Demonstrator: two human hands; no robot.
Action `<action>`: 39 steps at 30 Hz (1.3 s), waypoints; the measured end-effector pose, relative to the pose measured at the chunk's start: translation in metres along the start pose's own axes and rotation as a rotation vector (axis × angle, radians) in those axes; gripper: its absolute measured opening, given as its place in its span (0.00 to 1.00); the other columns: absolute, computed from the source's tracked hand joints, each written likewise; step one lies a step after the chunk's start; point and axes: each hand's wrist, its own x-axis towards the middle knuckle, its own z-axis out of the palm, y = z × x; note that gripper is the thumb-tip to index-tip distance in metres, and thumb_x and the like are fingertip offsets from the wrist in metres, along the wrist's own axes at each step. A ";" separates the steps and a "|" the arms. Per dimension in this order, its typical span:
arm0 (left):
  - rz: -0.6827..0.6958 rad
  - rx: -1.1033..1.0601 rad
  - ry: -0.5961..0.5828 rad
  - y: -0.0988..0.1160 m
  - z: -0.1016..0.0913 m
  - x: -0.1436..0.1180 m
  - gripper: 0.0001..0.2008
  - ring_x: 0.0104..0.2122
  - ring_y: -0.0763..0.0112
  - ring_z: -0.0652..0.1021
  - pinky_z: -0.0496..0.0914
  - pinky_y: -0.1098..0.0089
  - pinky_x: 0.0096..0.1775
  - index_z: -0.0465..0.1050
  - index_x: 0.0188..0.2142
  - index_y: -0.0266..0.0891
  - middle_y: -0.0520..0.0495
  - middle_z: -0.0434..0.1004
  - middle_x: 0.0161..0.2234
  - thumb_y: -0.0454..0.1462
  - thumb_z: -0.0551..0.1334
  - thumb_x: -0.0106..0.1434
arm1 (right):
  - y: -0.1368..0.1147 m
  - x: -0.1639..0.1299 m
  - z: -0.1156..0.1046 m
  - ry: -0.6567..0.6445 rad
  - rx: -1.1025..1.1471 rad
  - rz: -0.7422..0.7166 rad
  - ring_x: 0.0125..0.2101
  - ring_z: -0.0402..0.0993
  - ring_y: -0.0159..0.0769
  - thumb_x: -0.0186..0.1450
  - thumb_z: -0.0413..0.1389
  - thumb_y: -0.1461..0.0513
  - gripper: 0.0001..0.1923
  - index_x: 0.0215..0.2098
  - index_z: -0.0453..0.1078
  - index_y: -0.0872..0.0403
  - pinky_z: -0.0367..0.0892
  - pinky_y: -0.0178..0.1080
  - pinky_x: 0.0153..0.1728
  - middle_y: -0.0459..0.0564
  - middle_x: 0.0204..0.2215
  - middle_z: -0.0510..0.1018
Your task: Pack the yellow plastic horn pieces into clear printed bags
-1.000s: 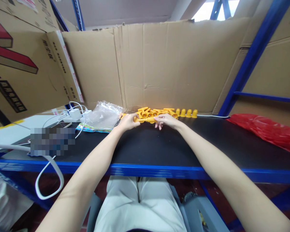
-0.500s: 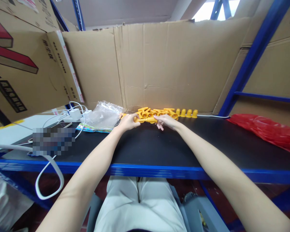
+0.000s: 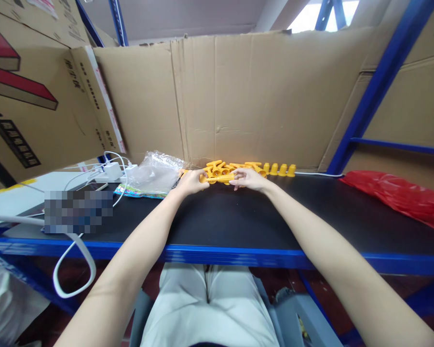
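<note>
A yellow plastic piece with a long narrow body [image 3: 219, 179] lies level between my two hands, above the black tabletop. Fingers of my left hand [image 3: 192, 181] are closed round its left end. My right hand [image 3: 249, 179] pinches its right end between thumb and fingers. Just behind are several yellow plastic parts with handles and round cup-like ends [image 3: 215, 166], partly hidden by my hands. To their right, small yellow cups [image 3: 282, 169] stand upside down in a row.
A clear plastic bag [image 3: 159, 168] rests left of my hands, near white chargers and cables [image 3: 113, 171]. Red plastic film [image 3: 394, 193] lies at the right. Behind the table stands a cardboard wall [image 3: 256, 96]. The blue table edge [image 3: 231, 255] runs in front of me.
My right hand's fingers have shifted up and closed round the right end of the yellow piece. My left hand has hardly moved.
</note>
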 end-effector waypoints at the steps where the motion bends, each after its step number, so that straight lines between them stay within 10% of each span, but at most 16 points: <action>1: 0.004 -0.002 0.001 0.000 0.000 0.000 0.15 0.26 0.71 0.72 0.60 0.72 0.30 0.74 0.35 0.39 0.50 0.74 0.24 0.42 0.60 0.49 | -0.002 0.000 0.000 -0.001 -0.014 -0.020 0.23 0.74 0.32 0.51 0.63 0.56 0.19 0.38 0.67 0.57 0.69 0.41 0.34 0.50 0.30 0.76; 18: -0.004 -0.083 0.016 0.009 -0.002 0.001 0.14 0.22 0.74 0.67 0.59 0.74 0.27 0.74 0.35 0.38 0.54 0.69 0.20 0.40 0.60 0.48 | -0.015 -0.001 0.013 0.074 -0.310 -0.257 0.27 0.70 0.32 0.55 0.59 0.52 0.18 0.37 0.71 0.57 0.63 0.36 0.30 0.49 0.28 0.75; 29: 0.049 0.113 0.059 0.019 -0.009 -0.003 0.15 0.26 0.71 0.73 0.60 0.73 0.30 0.72 0.39 0.42 0.51 0.74 0.27 0.42 0.61 0.51 | -0.022 -0.003 0.016 -0.029 0.103 0.019 0.16 0.58 0.24 0.54 0.61 0.51 0.18 0.21 0.66 0.57 0.51 0.32 0.17 0.45 0.16 0.66; 39: 0.094 0.200 0.107 0.027 -0.009 -0.006 0.17 0.34 0.65 0.77 0.63 0.71 0.33 0.69 0.44 0.42 0.46 0.78 0.38 0.42 0.60 0.54 | -0.027 0.000 0.015 -0.132 0.578 0.360 0.13 0.50 0.20 0.59 0.58 0.60 0.07 0.32 0.65 0.55 0.46 0.27 0.14 0.40 0.16 0.63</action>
